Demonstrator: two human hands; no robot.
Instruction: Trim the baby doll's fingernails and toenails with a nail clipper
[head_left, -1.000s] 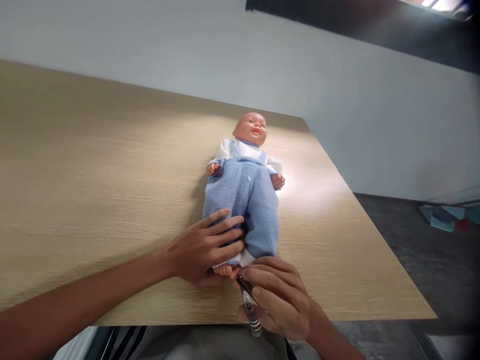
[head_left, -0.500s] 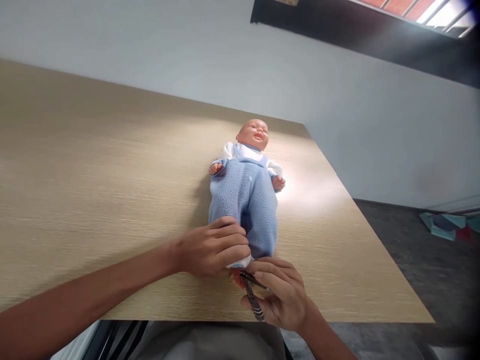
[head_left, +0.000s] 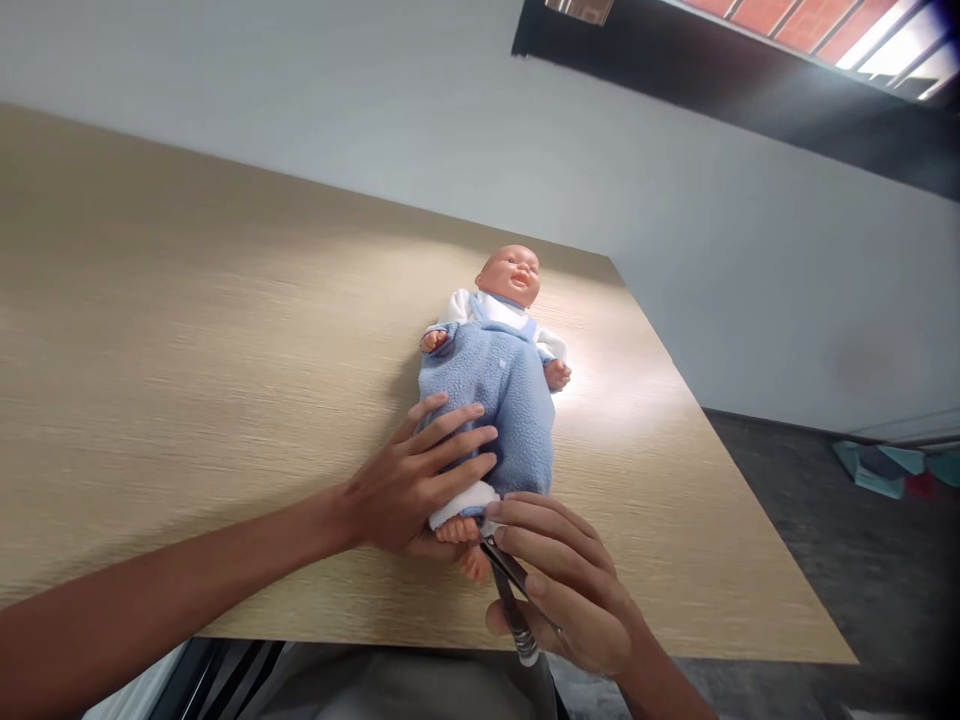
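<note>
A baby doll (head_left: 517, 440) in blue fleece overalls and a white shirt lies on its back, head away from me. My left hand (head_left: 412, 475) spreads its fingers over one trouser leg, with the thumb under the foot, so it holds that leg. Below the white cuff (head_left: 457, 505) show the doll's bare toes (head_left: 456, 530); the other foot (head_left: 474, 564) is partly covered. A dark metal nail clipper (head_left: 510, 600) sits in my right hand (head_left: 566, 585), its lever swung apart and its jaw end close to the toes.
The wooden table (head_left: 225, 330) runs far to the left and ends on the right in a slanting edge. Behind it stands a pale wall (head_left: 337, 90). A dark floor (head_left: 795, 530) lies to the right, with teal and red items (head_left: 885, 468) beyond.
My left hand has shifted up the leg and its fingers have spread; the doll's toes now show more. My right hand still holds the clipper near the feet, slightly lower.
</note>
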